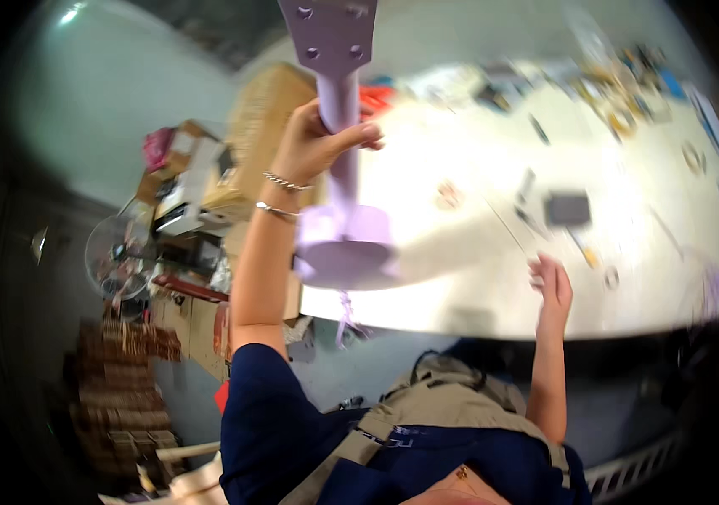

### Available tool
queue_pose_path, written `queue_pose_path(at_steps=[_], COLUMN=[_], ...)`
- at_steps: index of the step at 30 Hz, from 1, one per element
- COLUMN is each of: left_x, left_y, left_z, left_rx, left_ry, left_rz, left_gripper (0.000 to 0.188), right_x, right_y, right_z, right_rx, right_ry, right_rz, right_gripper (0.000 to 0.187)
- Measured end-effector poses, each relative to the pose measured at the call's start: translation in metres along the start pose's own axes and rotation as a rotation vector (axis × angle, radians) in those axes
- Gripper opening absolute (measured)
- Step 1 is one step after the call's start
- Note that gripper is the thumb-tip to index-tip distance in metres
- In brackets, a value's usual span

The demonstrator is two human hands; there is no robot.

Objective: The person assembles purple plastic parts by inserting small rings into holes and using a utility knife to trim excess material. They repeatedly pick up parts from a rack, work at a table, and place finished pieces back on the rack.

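My left hand (326,143), with bracelets at its wrist, is raised over the table's left side and wrapped round the neck of a lavender ukulele (344,181). The headstock, pierced with several holes, points away at the top of the view. Its rounded body hangs below my hand over the table's near edge, strongly foreshortened. Light purple strands (346,320) dangle beneath the body. Over the table's near right part, my right hand (551,282) is slightly blurred, its fingers loosely bent and apart. It holds nothing, and a dark grey square block (567,209) lies just beyond it.
The white table (427,286) carries thin tools, a ring-shaped item (612,278) and a brown item (448,195). Tape rolls (620,122) and clutter line its far side. To the left stand a large cardboard box (267,126), a fan (119,252) and stacked brown material (119,387).
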State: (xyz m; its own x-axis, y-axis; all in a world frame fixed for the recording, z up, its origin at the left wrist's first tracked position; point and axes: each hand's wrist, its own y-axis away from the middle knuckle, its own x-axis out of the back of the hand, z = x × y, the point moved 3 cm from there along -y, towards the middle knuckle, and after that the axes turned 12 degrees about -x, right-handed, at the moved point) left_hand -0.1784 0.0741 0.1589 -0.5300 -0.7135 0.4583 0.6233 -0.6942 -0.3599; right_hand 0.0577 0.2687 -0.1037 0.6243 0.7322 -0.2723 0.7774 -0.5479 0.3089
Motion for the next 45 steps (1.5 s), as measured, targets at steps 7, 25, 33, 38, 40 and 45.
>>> queue_pose_path(at_steps=[7,25,33,38,40,45], left_x=[-0.015,-0.080,-0.109,-0.165,-0.199,-0.297], left_y=[0.040,0.113,0.097,0.067,0.062,0.083], left_z=[0.000,0.048,0.050,0.035,0.036,0.074], left_rx=[-0.075,-0.092,-0.161,-0.103,-0.081,-0.045], left_ry=[0.599,0.724,0.756,1.148,1.137,1.201], left_rz=[0.409,0.481,0.404,0.542,0.414,-0.094], left_gripper=[0.044,0.055,0.056,0.025,0.026,0.021], right_x=[0.024,0.100,0.105,0.183,0.161,0.060], right_y=[-0.012,0.039,0.075,0.100,0.146,0.206], right_z=[0.094,0.065,0.030,0.076,-0.011,-0.106], right_rx=[-0.553,-0.193,-0.011,-0.002,0.394,0.557], right_ry=[-0.678,-0.736,-0.688,-0.043,0.471,1.027], right_rz=[-0.124,-0.309,-0.360,0.523,0.854,0.648], right_gripper=[0.067,0.058,0.058,0.038,0.039,0.069])
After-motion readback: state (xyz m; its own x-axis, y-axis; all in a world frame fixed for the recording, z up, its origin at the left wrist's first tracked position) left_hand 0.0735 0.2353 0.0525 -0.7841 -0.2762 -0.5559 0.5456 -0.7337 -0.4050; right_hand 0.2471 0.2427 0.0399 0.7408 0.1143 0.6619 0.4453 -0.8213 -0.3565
